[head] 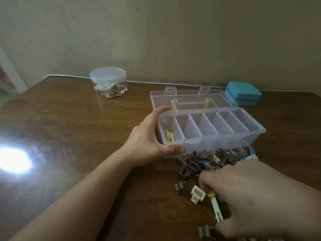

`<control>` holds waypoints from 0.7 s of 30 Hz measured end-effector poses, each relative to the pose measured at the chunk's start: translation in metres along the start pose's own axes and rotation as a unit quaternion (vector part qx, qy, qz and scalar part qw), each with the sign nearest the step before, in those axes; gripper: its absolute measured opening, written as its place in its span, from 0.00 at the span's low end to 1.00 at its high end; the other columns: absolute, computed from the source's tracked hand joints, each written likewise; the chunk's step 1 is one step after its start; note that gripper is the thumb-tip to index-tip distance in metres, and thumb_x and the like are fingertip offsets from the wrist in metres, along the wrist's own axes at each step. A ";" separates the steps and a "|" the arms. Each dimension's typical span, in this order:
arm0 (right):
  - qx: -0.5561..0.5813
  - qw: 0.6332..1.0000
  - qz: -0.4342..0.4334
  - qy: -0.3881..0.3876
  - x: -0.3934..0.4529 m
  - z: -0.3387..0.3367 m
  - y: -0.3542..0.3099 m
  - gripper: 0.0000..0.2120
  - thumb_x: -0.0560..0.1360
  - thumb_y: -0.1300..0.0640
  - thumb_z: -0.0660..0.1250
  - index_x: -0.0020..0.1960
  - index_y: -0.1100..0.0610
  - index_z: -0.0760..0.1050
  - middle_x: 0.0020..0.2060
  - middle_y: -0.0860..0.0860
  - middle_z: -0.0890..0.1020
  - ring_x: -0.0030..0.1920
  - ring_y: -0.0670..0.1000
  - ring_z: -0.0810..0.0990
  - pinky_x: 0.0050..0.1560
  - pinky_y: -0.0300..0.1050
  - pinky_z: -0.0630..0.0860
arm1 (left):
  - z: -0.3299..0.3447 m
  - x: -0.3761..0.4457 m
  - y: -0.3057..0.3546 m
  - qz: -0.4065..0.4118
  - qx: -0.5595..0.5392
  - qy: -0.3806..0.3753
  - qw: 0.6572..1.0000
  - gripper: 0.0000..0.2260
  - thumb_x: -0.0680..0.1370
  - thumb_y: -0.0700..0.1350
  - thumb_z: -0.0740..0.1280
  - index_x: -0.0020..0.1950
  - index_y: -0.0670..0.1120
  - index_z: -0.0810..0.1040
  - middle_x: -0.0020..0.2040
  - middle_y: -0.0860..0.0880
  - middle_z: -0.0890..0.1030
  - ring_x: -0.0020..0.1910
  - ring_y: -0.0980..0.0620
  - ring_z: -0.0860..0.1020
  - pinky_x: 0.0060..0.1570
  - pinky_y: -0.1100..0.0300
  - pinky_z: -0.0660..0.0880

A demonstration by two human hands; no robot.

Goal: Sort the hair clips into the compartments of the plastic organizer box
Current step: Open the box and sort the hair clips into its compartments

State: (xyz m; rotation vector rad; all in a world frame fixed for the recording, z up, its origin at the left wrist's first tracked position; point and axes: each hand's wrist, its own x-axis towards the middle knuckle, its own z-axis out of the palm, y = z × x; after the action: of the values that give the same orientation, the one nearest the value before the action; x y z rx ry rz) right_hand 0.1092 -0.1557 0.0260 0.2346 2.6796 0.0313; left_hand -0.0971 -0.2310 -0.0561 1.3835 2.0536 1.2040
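A clear plastic organizer box (257, 134) stands open on the wooden table, its lid (191, 94) folded back. Its tray has several compartments in a row; the leftmost holds a few yellow and cream clips (169, 136), the others look bare. My left hand (149, 138) grips the box's left end, thumb on the front wall, fingers on the rim. A heap of brown, blue and cream hair clips (205, 161) lies in front of the box. My right hand (257, 197) is over the heap, fingers closing on a pale green clip with a yellow end (216, 208).
A round clear jar (108, 82) with a lid, holding small gold pieces, stands at the back left. A teal case (243, 93) sits behind the box at right. A white cable (147, 82) runs along the wall. Loose clips (181, 188) lie near my right hand.
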 end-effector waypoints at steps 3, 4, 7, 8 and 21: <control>0.054 0.998 0.011 0.026 -0.003 -0.001 0.010 0.17 0.74 0.41 0.63 0.62 0.40 0.67 0.45 0.41 0.74 0.45 0.41 0.74 0.49 0.42 0.75 | 0.000 0.000 0.000 -0.003 0.001 -0.002 1.000 0.48 0.58 0.69 0.76 0.74 0.67 0.56 0.72 0.61 0.66 0.69 0.59 0.66 0.70 0.44 0.68; 0.078 0.996 0.010 0.035 -0.003 -0.001 0.015 0.15 0.74 0.43 0.63 0.61 0.39 0.68 0.43 0.40 0.75 0.44 0.40 0.74 0.48 0.39 0.75 | 0.000 0.000 0.000 -0.003 0.001 -0.003 1.000 0.48 0.58 0.69 0.76 0.73 0.67 0.56 0.71 0.63 0.65 0.68 0.59 0.66 0.70 0.44 0.68; 0.187 0.981 -0.009 0.053 -0.010 -0.009 0.029 0.09 0.74 0.48 0.65 0.53 0.37 0.73 0.41 0.39 0.79 0.42 0.37 0.77 0.39 0.35 0.74 | 0.000 0.000 0.000 -0.001 -0.002 -0.003 1.000 0.48 0.59 0.68 0.76 0.73 0.67 0.56 0.67 0.66 0.65 0.68 0.60 0.66 0.70 0.44 0.68; 0.235 0.969 -0.020 0.072 -0.012 -0.011 0.033 0.08 0.74 0.49 0.66 0.51 0.37 0.73 0.41 0.39 0.80 0.40 0.39 0.78 0.38 0.35 0.75 | 0.000 0.000 0.000 -0.002 -0.003 -0.004 1.000 0.48 0.59 0.68 0.77 0.73 0.67 0.56 0.66 0.66 0.64 0.68 0.60 0.66 0.70 0.44 0.68; 0.158 0.935 -0.029 0.318 0.034 0.011 0.017 0.25 0.74 0.37 0.63 0.70 0.35 0.62 0.68 0.31 0.64 0.70 0.33 0.53 0.65 0.38 0.54 | 0.002 0.001 -0.001 0.014 0.006 0.008 1.000 0.47 0.59 0.69 0.74 0.73 0.66 0.56 0.73 0.58 0.67 0.71 0.54 0.68 0.69 0.42 0.67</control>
State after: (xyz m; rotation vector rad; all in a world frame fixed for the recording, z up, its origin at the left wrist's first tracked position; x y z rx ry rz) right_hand 0.0865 -0.1331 0.0025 0.2824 3.3297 -0.4124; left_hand -0.0966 -0.2292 -0.0580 1.4176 2.0625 1.2203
